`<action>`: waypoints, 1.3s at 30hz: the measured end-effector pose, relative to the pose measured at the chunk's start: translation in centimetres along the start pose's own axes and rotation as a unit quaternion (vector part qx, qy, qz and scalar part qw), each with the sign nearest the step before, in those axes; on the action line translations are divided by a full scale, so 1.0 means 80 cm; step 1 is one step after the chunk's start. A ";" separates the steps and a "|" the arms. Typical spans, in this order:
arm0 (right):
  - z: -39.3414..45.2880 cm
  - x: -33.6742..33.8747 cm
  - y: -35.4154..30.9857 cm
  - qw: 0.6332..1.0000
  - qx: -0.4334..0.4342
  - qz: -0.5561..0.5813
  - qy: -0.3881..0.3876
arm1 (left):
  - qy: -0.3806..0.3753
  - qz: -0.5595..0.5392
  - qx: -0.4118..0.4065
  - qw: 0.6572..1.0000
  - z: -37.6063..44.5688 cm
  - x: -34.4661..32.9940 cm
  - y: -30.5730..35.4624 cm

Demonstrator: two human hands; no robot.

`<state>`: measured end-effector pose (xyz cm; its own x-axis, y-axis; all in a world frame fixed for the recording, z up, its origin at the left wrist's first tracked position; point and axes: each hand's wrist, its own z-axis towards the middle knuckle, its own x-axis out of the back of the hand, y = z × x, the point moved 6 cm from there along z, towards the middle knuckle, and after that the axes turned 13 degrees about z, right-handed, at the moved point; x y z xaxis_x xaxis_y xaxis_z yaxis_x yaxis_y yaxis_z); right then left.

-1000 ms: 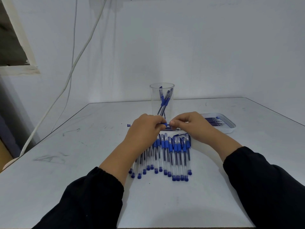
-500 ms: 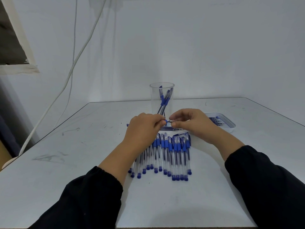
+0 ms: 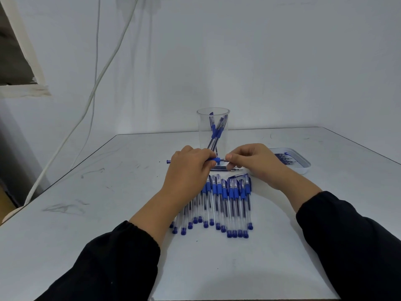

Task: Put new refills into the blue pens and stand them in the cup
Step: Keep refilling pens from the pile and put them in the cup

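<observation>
Nearest you, in front of the cup (image 3: 213, 127), the row of pens (image 3: 225, 203) lies pointing toward it, still to be done. Above that row, your left hand (image 3: 188, 168) is closed around the barrel of the pen (image 3: 213, 160), its long axis running left to right, capped end out to the left. Your right hand (image 3: 253, 161) pinches at its open end; whether that is the tip piece or the refill, you cannot tell. Push along that axis. Right of the cup, the tray (image 3: 303, 165) holds refills.
</observation>
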<state>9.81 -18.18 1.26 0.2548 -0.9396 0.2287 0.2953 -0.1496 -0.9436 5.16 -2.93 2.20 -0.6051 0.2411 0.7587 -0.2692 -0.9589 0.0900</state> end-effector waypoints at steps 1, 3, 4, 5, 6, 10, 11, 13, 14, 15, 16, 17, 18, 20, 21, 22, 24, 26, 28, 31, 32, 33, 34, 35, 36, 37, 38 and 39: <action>-0.001 0.000 -0.002 1.000 0.004 0.010 -0.001 | 0.004 0.003 0.001 1.000 0.000 0.000 0.000; -0.002 0.003 -0.004 1.000 0.010 0.027 0.006 | 0.011 0.001 0.011 1.000 -0.001 0.000 -0.003; -0.002 0.003 -0.005 0.999 0.010 0.030 0.010 | 0.016 0.001 0.015 1.000 0.000 0.001 -0.004; -0.002 0.003 -0.004 1.000 0.007 0.028 0.013 | 0.021 0.003 0.018 1.000 0.000 0.001 -0.005; -0.001 0.002 -0.003 1.000 0.002 0.024 0.015 | 0.025 0.005 0.020 0.999 0.001 0.002 -0.006; 0.000 0.000 -0.002 1.000 0.001 0.019 0.012 | 0.036 0.003 0.016 0.999 0.001 0.003 -0.006; -0.001 0.001 -0.003 1.000 0.004 0.028 0.013 | 0.039 0.004 0.014 0.999 0.000 0.004 -0.006; -0.002 0.003 -0.006 0.999 0.006 0.046 0.017 | 0.044 0.009 0.014 0.999 0.000 0.004 -0.006; -0.002 0.004 -0.006 0.999 0.004 0.047 0.019 | 0.046 0.010 0.015 0.999 0.001 0.004 -0.005; -0.002 0.003 -0.006 0.999 -0.001 0.045 0.019 | 0.047 0.011 0.016 0.999 0.001 0.004 -0.005; -0.002 0.002 -0.005 0.999 -0.004 0.037 0.016 | 0.049 0.011 0.015 0.999 0.001 0.004 -0.004; -0.002 0.002 -0.004 0.999 -0.005 0.033 0.015 | 0.051 0.010 0.012 0.999 0.001 0.004 -0.004; -0.001 0.001 -0.004 0.999 -0.004 0.031 0.013 | 0.053 0.009 0.009 0.999 0.000 0.004 -0.003; -0.001 0.002 -0.005 0.999 0.001 0.037 0.012 | 0.052 0.009 0.006 0.999 -0.001 0.004 -0.003; -0.001 0.003 -0.006 0.999 0.004 0.042 0.014 | 0.051 0.011 0.007 0.999 -0.001 0.003 -0.003; -0.001 0.005 -0.007 0.999 0.007 0.046 0.019 | 0.047 0.013 0.010 0.999 -0.001 0.003 -0.003; -0.001 0.009 -0.007 0.998 0.009 0.050 0.032 | 0.041 0.015 0.019 0.999 -0.001 0.001 -0.005; 0.001 0.015 -0.005 0.998 0.010 0.050 0.044 | 0.039 0.017 0.029 0.999 0.000 0.001 -0.007; 0.004 0.024 -0.001 0.998 0.017 0.031 0.060 | 0.040 0.016 0.040 0.998 0.000 0.000 -0.009; 0.010 0.032 0.007 0.992 0.028 -0.102 0.062 | 0.040 0.007 0.050 0.998 0.000 0.001 -0.012; 0.011 0.031 0.011 0.983 0.032 -0.175 0.050 | 0.039 0.007 0.050 0.998 0.000 0.001 -0.012; 0.013 0.028 0.014 0.965 0.040 -0.255 0.037 | 0.035 0.007 0.050 0.998 -0.001 0.001 -0.011; 0.015 0.025 0.017 0.941 0.050 -0.334 0.025 | 0.030 0.009 0.050 0.998 0.000 0.001 -0.011; 0.015 0.022 0.019 0.915 0.062 -0.399 0.016 | 0.026 0.011 0.050 0.998 -0.001 0.001 -0.010; 0.016 0.020 0.021 0.894 0.072 -0.443 0.012 | 0.023 0.012 0.050 0.998 0.000 0.000 -0.009; 0.016 0.018 0.022 0.880 0.076 -0.468 0.012 | 0.022 0.011 0.049 0.998 0.000 0.000 -0.009; 0.017 0.018 0.022 0.873 0.077 -0.482 0.012 | 0.023 0.010 0.048 0.999 0.000 0.000 -0.009; 0.017 0.018 0.024 0.868 0.077 -0.490 0.012 | 0.024 0.008 0.048 0.999 0.000 0.000 -0.009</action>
<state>12.00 -19.38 0.14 -0.2071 -0.3914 0.8966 0.4799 -0.8393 -0.2555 5.31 -2.23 2.13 -0.6446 0.2308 0.7289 -0.1872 -0.9720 0.1422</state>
